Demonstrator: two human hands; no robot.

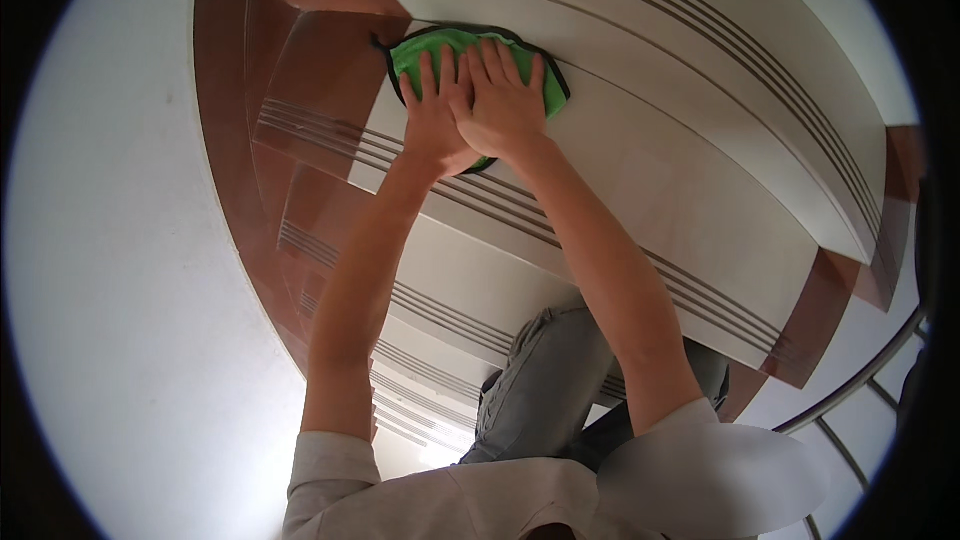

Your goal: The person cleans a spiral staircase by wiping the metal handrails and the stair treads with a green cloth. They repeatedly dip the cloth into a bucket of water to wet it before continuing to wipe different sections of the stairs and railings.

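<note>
Stairs (690, 175) by a railing (850, 387) bear green cloth (457, 38), left hand (437, 123) and right hand (508, 112) spread atop.

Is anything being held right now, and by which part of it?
Nothing appears gripped: the left hand and right hand lie flat over the middle of the green cloth on the stair step.

Cream, smooth stair treads (640, 160) with dark grooved lines (700, 297) along their edges span the view, bordered at either end by reddish-brown slabs (222, 130). A plain white wall (120, 190) stands left, a curved grey metal railing (850, 389) lower right; bright light (440, 455) washes the lower steps.
</note>
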